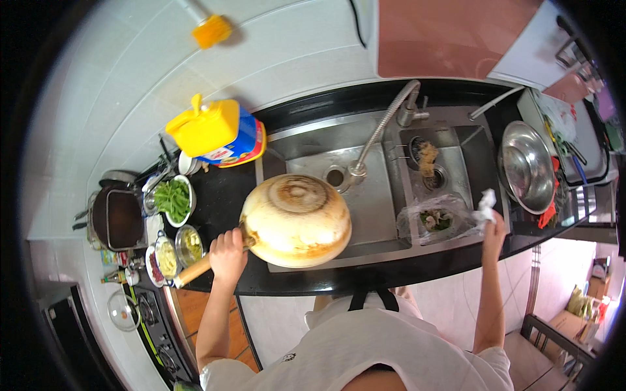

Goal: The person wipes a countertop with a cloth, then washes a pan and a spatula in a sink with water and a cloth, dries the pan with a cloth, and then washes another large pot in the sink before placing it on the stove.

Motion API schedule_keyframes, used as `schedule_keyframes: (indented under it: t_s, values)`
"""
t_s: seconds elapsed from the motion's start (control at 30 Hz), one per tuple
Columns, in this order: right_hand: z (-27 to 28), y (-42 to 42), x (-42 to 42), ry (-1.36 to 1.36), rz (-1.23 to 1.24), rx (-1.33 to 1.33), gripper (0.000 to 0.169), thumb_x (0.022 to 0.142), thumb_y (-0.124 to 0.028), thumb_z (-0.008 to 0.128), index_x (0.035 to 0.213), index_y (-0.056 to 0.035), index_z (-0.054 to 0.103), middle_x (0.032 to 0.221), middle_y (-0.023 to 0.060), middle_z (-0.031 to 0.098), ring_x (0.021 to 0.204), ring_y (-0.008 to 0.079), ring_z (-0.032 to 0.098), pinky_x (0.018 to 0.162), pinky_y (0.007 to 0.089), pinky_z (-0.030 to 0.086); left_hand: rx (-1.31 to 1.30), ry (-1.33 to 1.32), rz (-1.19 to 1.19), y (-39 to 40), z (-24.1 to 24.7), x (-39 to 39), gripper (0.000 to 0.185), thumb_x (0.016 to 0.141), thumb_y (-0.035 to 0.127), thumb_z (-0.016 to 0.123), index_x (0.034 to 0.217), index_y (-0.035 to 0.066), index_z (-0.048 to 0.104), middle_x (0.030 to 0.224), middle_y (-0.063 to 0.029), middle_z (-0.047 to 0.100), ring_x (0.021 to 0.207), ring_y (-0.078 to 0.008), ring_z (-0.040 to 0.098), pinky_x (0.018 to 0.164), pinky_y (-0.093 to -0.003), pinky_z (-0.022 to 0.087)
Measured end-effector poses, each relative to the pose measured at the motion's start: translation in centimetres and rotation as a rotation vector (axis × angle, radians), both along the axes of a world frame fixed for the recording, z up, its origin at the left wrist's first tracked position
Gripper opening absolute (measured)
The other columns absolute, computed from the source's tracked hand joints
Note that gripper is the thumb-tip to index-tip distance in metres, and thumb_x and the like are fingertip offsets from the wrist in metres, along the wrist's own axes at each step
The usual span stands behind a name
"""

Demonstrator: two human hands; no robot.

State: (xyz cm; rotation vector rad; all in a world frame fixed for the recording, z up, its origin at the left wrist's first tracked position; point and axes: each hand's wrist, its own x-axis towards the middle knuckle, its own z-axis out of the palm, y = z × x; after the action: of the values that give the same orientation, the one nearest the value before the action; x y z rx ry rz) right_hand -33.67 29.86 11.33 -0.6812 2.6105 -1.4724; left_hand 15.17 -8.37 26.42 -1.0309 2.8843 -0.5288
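Note:
My left hand (228,256) grips the wooden handle (195,270) of a pan (303,220). Its cream, scorched underside faces up, and it covers the front left of the large sink basin (371,210). In my right hand (494,234) is a crumpled white wad (485,206), perhaps tissue or cloth, near the front right edge of the small basin (457,166). A clear plastic bag (447,234) with green and pale scraps lies just left of that hand. The inside of the pan is hidden.
A faucet with a flexible hose (384,129) reaches over the basins. A large oil jug (220,134) stands behind the pan's left. Bowls of green vegetables (173,198) and cut food (188,244) crowd the left counter. On the right rests a steel bowl (525,166).

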Motion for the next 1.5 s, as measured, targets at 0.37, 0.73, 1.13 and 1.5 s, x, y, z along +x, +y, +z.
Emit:
schedule_keyframes:
  t_s: [0.37, 0.73, 1.13, 1.5]
  values:
    - [12.7, -25.6, 26.7, 0.322, 1.318, -0.137, 0.059, 0.076, -0.013, 0.056, 0.132, -0.0078, 0.040, 0.138, 0.0107, 0.036, 0.130, 0.0282, 0.030, 0.108, 0.0416, 0.024, -0.266, -0.099, -0.391, -1.5, 3.0, -2.0, 0.017, 0.071, 0.015, 0.056, 0.086, 0.009, 0.051, 0.070, 0.0002, 0.046, 0.063, -0.0139, 0.048, 0.057, -0.0277, 0.038]
    - [12.7, -39.0, 27.4, -0.143, 1.382, 0.071, 0.043, 0.093, -0.030, 0.032, 0.110, 0.0017, 0.055, 0.106, 0.0193, 0.059, 0.100, 0.0305, 0.055, 0.089, 0.0397, 0.040, -0.291, -0.130, -0.609, -2.9, 6.4, -1.3, 0.020, 0.072, 0.019, 0.057, 0.088, 0.011, 0.050, 0.073, 0.0003, 0.048, 0.065, -0.0143, 0.048, 0.061, -0.0295, 0.041]
    - [-0.1, -32.0, 22.4, -1.526, 0.755, -0.096, 0.071, 0.092, -0.055, 0.032, 0.135, 0.0015, 0.031, 0.133, 0.0111, 0.041, 0.119, 0.0195, 0.042, 0.101, 0.0313, 0.032, -0.181, -0.017, -0.418, -4.1, 5.7, 0.1, 0.017, 0.065, 0.011, 0.057, 0.080, 0.008, 0.049, 0.063, -0.0023, 0.042, 0.057, -0.0174, 0.046, 0.053, -0.0304, 0.039]
    - [2.7, -22.9, 23.2, -1.153, 0.613, -0.481, 0.057, 0.095, -0.041, 0.034, 0.139, -0.0059, 0.026, 0.139, 0.0111, 0.033, 0.128, 0.0227, 0.032, 0.105, 0.0337, 0.024, -0.114, -0.005, -0.297, -3.8, 5.6, -0.3, 0.043, 0.050, 0.004, 0.066, 0.089, 0.006, 0.048, 0.073, -0.0063, 0.049, 0.065, -0.0237, 0.050, 0.058, -0.0348, 0.041]
